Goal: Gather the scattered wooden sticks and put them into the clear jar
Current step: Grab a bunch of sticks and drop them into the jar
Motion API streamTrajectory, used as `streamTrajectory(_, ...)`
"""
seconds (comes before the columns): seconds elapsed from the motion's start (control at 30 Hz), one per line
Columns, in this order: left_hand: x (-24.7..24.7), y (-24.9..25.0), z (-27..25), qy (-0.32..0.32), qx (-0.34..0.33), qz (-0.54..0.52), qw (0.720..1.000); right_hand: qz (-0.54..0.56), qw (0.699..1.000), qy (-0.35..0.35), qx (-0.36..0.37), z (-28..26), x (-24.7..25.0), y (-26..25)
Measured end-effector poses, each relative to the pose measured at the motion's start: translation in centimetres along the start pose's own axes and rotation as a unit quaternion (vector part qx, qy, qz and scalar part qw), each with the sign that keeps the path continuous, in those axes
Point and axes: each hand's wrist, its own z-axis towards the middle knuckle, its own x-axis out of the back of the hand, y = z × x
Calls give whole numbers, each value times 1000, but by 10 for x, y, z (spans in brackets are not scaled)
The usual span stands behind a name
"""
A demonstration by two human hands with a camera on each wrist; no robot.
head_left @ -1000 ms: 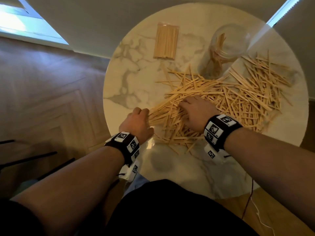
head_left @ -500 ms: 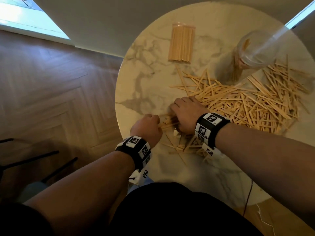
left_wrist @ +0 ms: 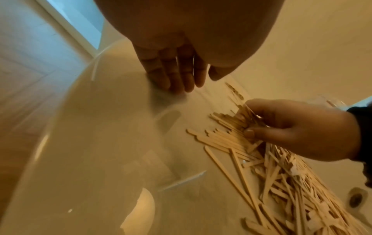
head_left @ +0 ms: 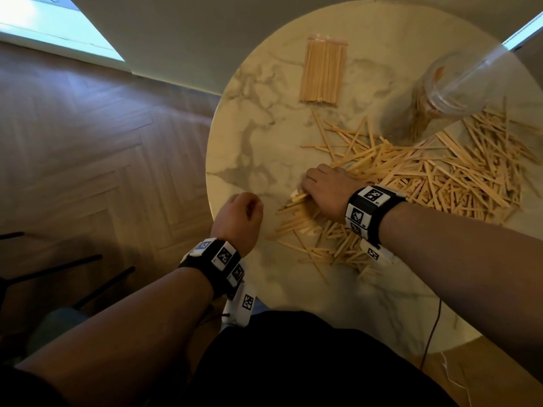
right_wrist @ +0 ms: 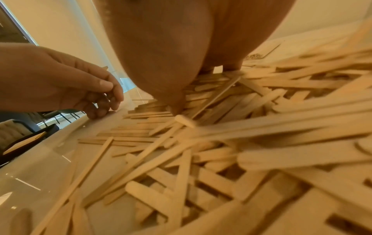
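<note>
Many flat wooden sticks [head_left: 426,183] lie scattered over the right half of the round marble table [head_left: 258,136]. The clear jar [head_left: 458,80] stands at the back right with a few sticks inside. My right hand [head_left: 308,189] lies at the pile's left end, where its fingers and thumb grip a bunch of sticks [left_wrist: 231,125] low on the table. My left hand [head_left: 252,201] is apart from the pile at the table's left edge. It holds nothing, and its fingertips [left_wrist: 181,85] touch the bare tabletop.
A neat wrapped bundle of sticks [head_left: 323,71] lies at the back of the table, left of the jar. Black chair legs [head_left: 58,268] stand on the wooden floor at the left. A thin cable [head_left: 432,333] hangs by the table's near right edge.
My left hand has let go of the pile and drawn back to the table's left edge. My right hand has raked sticks leftward and closed round a bunch.
</note>
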Motion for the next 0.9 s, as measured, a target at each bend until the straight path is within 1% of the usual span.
streamTrajectory(0.1, 0, -4, 0, -9, 26, -50, 998, 21, 1000, 2, -8, -2, 1, 0)
streamTrajectory(0.2, -1, 0, 1, 4, 50, -115, 992, 53, 998, 16, -10, -4, 8, 0)
streamTrajectory(0.27, 1, 8, 1, 19, 66, -165, 984, 86, 995, 51, -2, -7, 14, 1)
streamTrajectory(0.33, 3, 17, 3, 32, 85, -227, 970, 121, 988, 93, 13, -9, 18, 2)
streamTrajectory(0.4, 5, 25, 5, 41, 99, -279, 954, 158, 978, 131, 35, -9, 22, 2)
streamTrajectory(0.47, 7, 32, 6, 46, 105, -303, 946, 196, 963, 175, 52, -11, 29, -2)
streamTrajectory(0.57, 9, 43, 6, 33, 112, -357, 927, 214, 939, 261, 70, -17, 41, -5)
streamTrajectory(0.6, 10, 48, 5, 22, 114, -377, 919, 216, 934, 275, 71, -20, 46, -5)
streamTrajectory(0.67, 10, 58, 3, 2, 110, -398, 911, 223, 931, 282, 60, -23, 56, -5)
streamTrajectory(0.73, 9, 66, 0, -17, 89, -391, 916, 239, 924, 297, 40, -25, 68, -3)
streamTrajectory(0.8, 6, 74, -2, -34, 60, -363, 929, 253, 908, 333, 22, -29, 79, -1)
streamTrajectory(0.87, 3, 80, -4, -38, 33, -328, 943, 291, 883, 369, 3, -33, 88, 3)
streamTrajectory(0.9, 2, 83, -5, -37, 18, -309, 950, 327, 863, 385, -6, -35, 91, 5)
